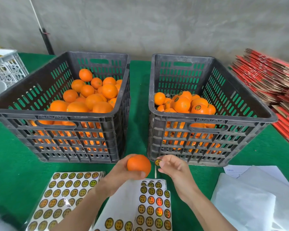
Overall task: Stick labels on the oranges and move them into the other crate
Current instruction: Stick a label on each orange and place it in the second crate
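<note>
My left hand (pixel 118 175) grips an orange (pixel 138 165) just in front of the two black crates. Close to its right side, my right hand (pixel 172 167) pinches a round gold-and-black label (pixel 157 162) between thumb and fingertip. The left crate (pixel 60 117) holds several unlabelled oranges (pixel 93 95). In the right crate (pixel 212 120) lie several oranges with labels (pixel 187 102). Sticker sheets (pixel 68 195) lie on the green table under my arms, with a partly used sheet (pixel 154 205) below my hands.
White backing papers (pixel 250 197) lie at the right front. A stack of red flattened cartons (pixel 274 90) fills the far right. A white crate (pixel 5 65) stands at the far left. Behind the table rises a grey wall.
</note>
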Tool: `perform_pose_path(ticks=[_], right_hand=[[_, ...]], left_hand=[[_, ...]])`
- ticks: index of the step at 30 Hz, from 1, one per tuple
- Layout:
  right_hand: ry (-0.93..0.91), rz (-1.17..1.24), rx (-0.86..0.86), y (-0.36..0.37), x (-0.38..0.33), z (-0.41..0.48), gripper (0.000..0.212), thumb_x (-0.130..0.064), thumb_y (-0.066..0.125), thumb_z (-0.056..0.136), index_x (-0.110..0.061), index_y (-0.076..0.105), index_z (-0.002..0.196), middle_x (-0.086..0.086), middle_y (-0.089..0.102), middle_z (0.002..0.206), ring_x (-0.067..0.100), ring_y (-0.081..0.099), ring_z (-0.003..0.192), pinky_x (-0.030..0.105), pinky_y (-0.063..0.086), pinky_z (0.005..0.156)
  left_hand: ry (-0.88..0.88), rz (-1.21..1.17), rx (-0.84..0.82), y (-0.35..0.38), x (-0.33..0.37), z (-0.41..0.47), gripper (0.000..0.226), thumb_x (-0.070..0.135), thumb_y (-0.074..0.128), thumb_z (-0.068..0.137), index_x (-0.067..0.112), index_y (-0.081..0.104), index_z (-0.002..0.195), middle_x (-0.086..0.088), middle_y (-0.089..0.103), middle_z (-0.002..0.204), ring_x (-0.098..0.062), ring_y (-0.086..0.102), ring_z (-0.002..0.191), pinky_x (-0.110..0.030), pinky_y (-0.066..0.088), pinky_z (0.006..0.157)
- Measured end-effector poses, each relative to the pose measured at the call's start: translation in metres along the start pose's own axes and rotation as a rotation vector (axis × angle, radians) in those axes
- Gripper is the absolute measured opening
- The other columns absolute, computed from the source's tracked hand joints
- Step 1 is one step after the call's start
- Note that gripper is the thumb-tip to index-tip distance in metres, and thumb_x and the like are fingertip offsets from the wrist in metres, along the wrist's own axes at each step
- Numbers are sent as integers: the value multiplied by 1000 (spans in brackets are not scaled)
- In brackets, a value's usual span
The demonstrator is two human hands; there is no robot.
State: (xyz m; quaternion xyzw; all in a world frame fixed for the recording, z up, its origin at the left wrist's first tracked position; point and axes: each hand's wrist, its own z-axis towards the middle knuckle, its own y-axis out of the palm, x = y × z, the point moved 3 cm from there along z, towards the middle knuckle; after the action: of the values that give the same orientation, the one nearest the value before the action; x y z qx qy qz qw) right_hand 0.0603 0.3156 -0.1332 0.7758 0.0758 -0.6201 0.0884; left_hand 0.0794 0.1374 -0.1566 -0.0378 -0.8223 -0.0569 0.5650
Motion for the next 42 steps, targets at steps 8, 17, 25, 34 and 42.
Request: perform_pose_path(ticks=[8,17,25,34,42], right_hand=[[-13,-106,-213,2,-32,-1,14,-6,58,88,-15,66,82,-8,62,118,10,57,107,18,44,84],[-136,-568,-314,18,-44,-1,21,-15,59,91,-29,57,76,-9,45,123,11,48,115,37,39,105],[-297,-689,-161,25,-43,-8,22,-22,57,90,-35,46,77,-21,47,112,2,47,111,33,45,98],[-512,-603,-185,24,-78,-32,55,-50,59,80,-54,30,127,-30,41,126,-5,42,119,20,44,94],[-863,-529,225,-17,-177,12,64,-21,75,61,-22,45,117,-20,45,113,-1,47,104,14,39,87]], left_hand=[[-25,-239,-111,6,9,-6,97,29,94,40,21,46,124,-18,53,118,-31,67,82,-32,55,68],[-76,-392,-113,13,21,-8,61,40,62,74,6,44,122,-15,63,90,-27,60,64,-28,49,53],[-82,-382,-128,18,26,-13,61,41,64,73,7,44,119,-21,56,103,-23,60,63,-25,49,50],[86,-283,-136,25,69,-25,62,47,66,71,7,49,116,-14,67,94,-25,64,68,-25,50,52],[561,0,18,39,181,14,34,30,33,101,13,62,109,-12,63,91,-14,61,68,-21,50,59]])
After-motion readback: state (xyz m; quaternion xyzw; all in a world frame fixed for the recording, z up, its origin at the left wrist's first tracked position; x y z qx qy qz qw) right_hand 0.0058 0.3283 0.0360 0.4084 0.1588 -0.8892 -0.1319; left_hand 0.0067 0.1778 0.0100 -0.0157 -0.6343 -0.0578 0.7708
